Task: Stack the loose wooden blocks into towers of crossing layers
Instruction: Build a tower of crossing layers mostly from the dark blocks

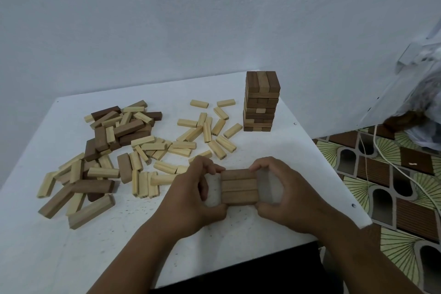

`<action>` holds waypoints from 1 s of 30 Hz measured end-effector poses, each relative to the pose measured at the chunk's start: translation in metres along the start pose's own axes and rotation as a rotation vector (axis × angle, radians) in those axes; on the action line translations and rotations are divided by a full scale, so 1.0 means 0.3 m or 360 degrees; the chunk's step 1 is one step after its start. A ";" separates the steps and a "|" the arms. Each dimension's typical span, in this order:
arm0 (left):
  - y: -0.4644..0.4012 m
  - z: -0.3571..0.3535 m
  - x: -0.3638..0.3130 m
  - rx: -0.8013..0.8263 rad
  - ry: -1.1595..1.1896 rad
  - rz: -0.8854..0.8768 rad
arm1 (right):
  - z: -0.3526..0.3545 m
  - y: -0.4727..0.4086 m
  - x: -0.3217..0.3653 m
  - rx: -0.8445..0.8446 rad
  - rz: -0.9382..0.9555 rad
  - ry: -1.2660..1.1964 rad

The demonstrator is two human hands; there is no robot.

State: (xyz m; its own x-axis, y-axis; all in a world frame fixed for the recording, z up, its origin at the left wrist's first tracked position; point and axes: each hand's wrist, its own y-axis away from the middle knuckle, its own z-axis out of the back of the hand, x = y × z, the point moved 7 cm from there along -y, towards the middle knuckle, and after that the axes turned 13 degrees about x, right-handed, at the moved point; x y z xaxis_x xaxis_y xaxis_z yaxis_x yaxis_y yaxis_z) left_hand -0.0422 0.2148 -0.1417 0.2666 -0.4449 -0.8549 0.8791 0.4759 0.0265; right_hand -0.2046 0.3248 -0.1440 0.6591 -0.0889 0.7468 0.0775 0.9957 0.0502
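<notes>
1. The left hand [191, 194] and right hand [284, 194] flank a row of three brown blocks [239, 186] lying side by side near the counter's [100, 241] front edge; curled fingers pinch the row's two ends.
2. A finished tower [260, 101] stands near the far right corner.
3. Loose blocks [124, 148] lie scattered across the counter's left and middle.
</notes>
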 end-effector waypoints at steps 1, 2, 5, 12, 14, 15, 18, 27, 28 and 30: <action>0.001 0.006 0.002 -0.0022 0.0089 0.0012 | 0.005 0.002 0.000 -0.0016 -0.0011 -0.0063; 0.001 0.013 0.001 -0.0039 0.0169 0.0019 | 0.012 0.004 0.001 -0.0033 -0.0013 -0.0112; -0.006 0.030 -0.021 -0.0070 0.0286 -0.0015 | 0.038 0.008 0.013 -0.0123 0.0023 -0.0213; -0.064 0.097 -0.132 -0.0156 0.0479 -0.0128 | 0.161 -0.005 0.068 -0.0351 0.0233 -0.0433; -0.099 0.126 -0.167 -0.0178 0.0443 -0.0156 | 0.219 -0.019 0.092 -0.0413 0.0291 -0.0369; -0.117 0.141 -0.185 -0.0192 0.0427 -0.0171 | 0.247 -0.028 0.105 -0.0442 0.0315 -0.0331; -0.182 0.183 -0.247 -0.0223 0.0359 -0.0232 | 0.344 -0.063 0.134 -0.0525 0.0369 -0.0229; -0.421 0.250 -0.317 -0.0342 0.0316 -0.0257 | 0.546 -0.219 0.084 -0.0583 0.0309 -0.0220; -0.446 0.249 -0.311 -0.0344 0.0308 -0.0240 | 0.557 -0.235 0.069 -0.0578 0.0286 -0.0240; -0.490 0.247 -0.297 -0.0337 0.0295 -0.0202 | 0.572 -0.262 0.038 -0.0569 0.0235 -0.0287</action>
State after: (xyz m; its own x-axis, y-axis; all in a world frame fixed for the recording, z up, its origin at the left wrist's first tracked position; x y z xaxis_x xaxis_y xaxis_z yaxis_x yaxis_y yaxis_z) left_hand -0.1660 0.1283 -0.0309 0.0664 -0.3744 -0.9249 0.7938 0.5815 -0.1784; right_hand -0.3316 0.2497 -0.0256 0.5438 0.0913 0.8343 0.2678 0.9232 -0.2755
